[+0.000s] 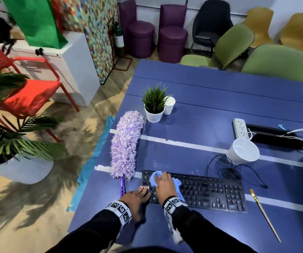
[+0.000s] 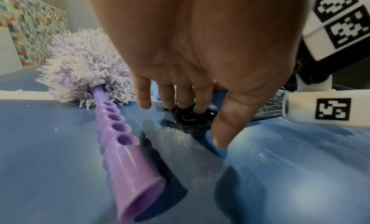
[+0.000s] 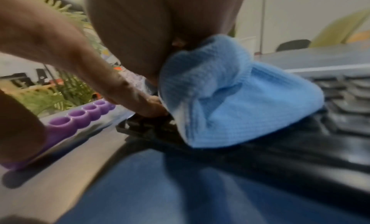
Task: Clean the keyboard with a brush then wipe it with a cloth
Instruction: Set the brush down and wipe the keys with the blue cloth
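Wiping seems to be in progress: the right hand (image 1: 163,181) grasps the bunched blue cloth (image 1: 155,177) on the left end of the keyboard (image 1: 201,190), which lies on the counter (image 1: 211,99). The left hand (image 1: 136,198) steadies that corner with straight fingers (image 2: 181,96). The thin brush (image 1: 264,214) lies aside, so brushing is probably done. Most keys remain to wipe. Right fingers are hidden by the cloth.

Light was even and bright, glare sheened the table (image 2: 300,172), edges bowed, and the right wrist view was perhaps motion-blurred.
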### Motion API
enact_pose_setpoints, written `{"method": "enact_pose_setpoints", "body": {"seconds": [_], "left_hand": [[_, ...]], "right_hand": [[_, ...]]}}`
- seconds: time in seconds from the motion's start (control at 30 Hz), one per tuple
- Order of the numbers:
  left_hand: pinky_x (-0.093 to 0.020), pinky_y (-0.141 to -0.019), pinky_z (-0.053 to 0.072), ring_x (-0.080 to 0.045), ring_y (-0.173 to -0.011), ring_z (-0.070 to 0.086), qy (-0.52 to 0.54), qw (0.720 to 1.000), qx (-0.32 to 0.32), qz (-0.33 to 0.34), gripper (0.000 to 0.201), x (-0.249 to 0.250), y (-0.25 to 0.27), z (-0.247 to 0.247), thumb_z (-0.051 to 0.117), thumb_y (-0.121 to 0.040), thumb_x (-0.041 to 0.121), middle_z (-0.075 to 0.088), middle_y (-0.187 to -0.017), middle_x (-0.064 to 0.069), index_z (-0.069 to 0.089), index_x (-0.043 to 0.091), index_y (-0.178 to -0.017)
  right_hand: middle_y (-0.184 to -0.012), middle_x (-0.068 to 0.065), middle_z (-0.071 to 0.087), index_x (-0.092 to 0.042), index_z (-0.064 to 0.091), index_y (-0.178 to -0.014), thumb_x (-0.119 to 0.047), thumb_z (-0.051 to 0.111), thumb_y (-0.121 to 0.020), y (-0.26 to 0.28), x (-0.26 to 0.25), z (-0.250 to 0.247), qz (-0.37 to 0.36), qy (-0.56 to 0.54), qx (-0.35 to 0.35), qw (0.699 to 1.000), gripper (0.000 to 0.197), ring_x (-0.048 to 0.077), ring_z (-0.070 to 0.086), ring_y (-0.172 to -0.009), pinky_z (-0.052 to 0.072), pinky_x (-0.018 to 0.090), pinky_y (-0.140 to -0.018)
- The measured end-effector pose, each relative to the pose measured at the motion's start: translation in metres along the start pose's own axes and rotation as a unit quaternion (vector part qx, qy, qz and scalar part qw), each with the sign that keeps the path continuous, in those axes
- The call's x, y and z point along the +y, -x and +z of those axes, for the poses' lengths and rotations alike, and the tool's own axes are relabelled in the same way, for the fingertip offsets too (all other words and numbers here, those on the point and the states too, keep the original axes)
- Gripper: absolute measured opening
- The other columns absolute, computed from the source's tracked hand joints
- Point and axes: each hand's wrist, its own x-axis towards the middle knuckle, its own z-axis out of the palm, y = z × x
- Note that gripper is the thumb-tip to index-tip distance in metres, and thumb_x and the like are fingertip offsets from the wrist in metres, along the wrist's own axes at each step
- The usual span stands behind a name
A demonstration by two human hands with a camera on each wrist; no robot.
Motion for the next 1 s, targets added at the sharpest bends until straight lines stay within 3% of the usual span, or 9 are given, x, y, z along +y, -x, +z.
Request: {"method": "enact_pose_setpoints", "body": {"seconds": [0.13, 0.2, 0.3, 0.43, 0.53, 0.6, 0.77, 0.9, 1.0], "left_hand": [[-0.040, -0.110, 0.037, -0.026, -0.139, 0.036, -0.038, 0.999, 0.006, 0.012, 0.078, -0.005, -0.002, 0.003, 0.062, -0.071, 0.047, 0.038, -0.151, -0.005, 0.037, 0.028, -0.142], [-0.041, -0.114, 0.029, -0.023, -0.145, 0.026, -0.045, 0.999, -0.001, 0.010, 0.083, -0.006, -0.001, 0.003, 0.060, -0.075, 0.046, 0.026, -0.158, -0.005, 0.025, 0.026, -0.149], [-0.046, -0.121, 0.012, -0.018, -0.151, 0.004, -0.054, 0.998, -0.040, 0.002, 0.089, -0.011, 0.002, 0.003, 0.049, -0.078, 0.046, 0.002, -0.164, -0.001, 0.008, 0.024, -0.153], [-0.046, -0.120, 0.011, -0.016, -0.151, 0.003, -0.086, 0.995, -0.036, 0.019, 0.081, -0.012, 0.003, -0.002, 0.045, -0.085, 0.043, 0.001, -0.164, 0.002, 0.007, 0.025, -0.154], [-0.045, -0.109, 0.038, -0.011, -0.141, 0.036, -0.105, 0.994, 0.011, 0.024, 0.084, -0.015, 0.003, -0.005, 0.052, -0.065, 0.052, 0.034, -0.155, 0.008, 0.041, 0.028, -0.144], [-0.033, -0.077, 0.059, -0.005, -0.107, 0.067, -0.071, 0.997, -0.014, -0.013, 0.078, -0.020, -0.001, -0.006, 0.057, -0.042, 0.064, 0.068, -0.122, 0.013, 0.070, 0.034, -0.113], [-0.030, -0.060, 0.059, -0.011, -0.088, 0.074, -0.043, 0.998, 0.020, -0.031, 0.065, -0.029, -0.020, -0.002, 0.039, -0.048, 0.063, 0.076, -0.100, 0.011, 0.076, 0.033, -0.092], [-0.036, -0.058, 0.060, -0.016, -0.080, 0.075, 0.019, 0.997, 0.046, -0.066, 0.054, -0.013, -0.031, -0.008, 0.046, -0.048, 0.060, 0.076, -0.086, 0.011, 0.076, 0.033, -0.083], [-0.041, -0.060, 0.061, -0.023, -0.077, 0.074, 0.062, 0.990, 0.043, -0.122, 0.056, -0.009, -0.045, 0.001, 0.060, -0.047, 0.057, 0.075, -0.090, 0.003, 0.071, 0.030, -0.095]], "right_hand": [[-0.087, 0.007, 0.060, -0.024, 0.066, -0.088, -0.021, 0.071, -0.055, -0.007, -0.030, -0.001, -0.096, 0.045, -0.017, 0.994, 0.033, 0.028, 0.062, -0.078, 0.052, 0.036, -0.066], [-0.095, 0.011, 0.058, -0.023, 0.063, -0.097, -0.015, 0.069, -0.062, -0.004, -0.010, -0.005, -0.091, 0.029, -0.022, 0.995, 0.036, 0.032, 0.057, -0.087, 0.050, 0.042, -0.073], [-0.097, 0.009, 0.059, -0.028, 0.062, -0.094, -0.004, 0.062, -0.061, 0.018, 0.045, -0.011, -0.039, 0.012, 0.023, 0.999, 0.041, 0.032, 0.058, -0.083, 0.051, 0.041, -0.071], [-0.091, 0.013, 0.061, -0.027, 0.069, -0.095, -0.001, 0.061, -0.053, 0.064, 0.147, 0.000, 0.122, -0.042, 0.028, 0.991, 0.050, 0.036, 0.060, -0.074, 0.051, 0.041, -0.056], [-0.105, 0.018, 0.057, -0.021, 0.070, -0.108, 0.006, 0.059, -0.071, 0.089, 0.179, -0.019, 0.197, -0.091, 0.070, 0.974, 0.048, 0.041, 0.056, -0.096, 0.049, 0.044, -0.078], [-0.111, 0.017, 0.059, -0.019, 0.069, -0.111, 0.003, 0.053, -0.081, 0.096, 0.195, -0.030, 0.233, -0.169, 0.082, 0.954, 0.040, 0.037, 0.056, -0.103, 0.046, 0.036, -0.087], [-0.092, 0.008, 0.065, -0.016, 0.064, -0.105, -0.001, 0.056, -0.085, 0.099, 0.215, -0.078, 0.307, -0.365, 0.267, 0.837, 0.026, 0.026, 0.058, -0.084, 0.043, 0.029, -0.077], [-0.081, 0.009, 0.062, -0.014, 0.058, -0.088, -0.005, 0.061, -0.081, 0.081, 0.247, -0.140, 0.320, -0.451, 0.379, 0.742, 0.012, 0.024, 0.055, -0.076, 0.042, 0.031, -0.070], [-0.071, 0.001, 0.053, -0.014, 0.052, -0.084, -0.013, 0.062, -0.064, 0.059, 0.276, -0.190, 0.299, -0.530, 0.460, 0.647, 0.022, 0.018, 0.048, -0.070, 0.040, 0.032, -0.066]]}}
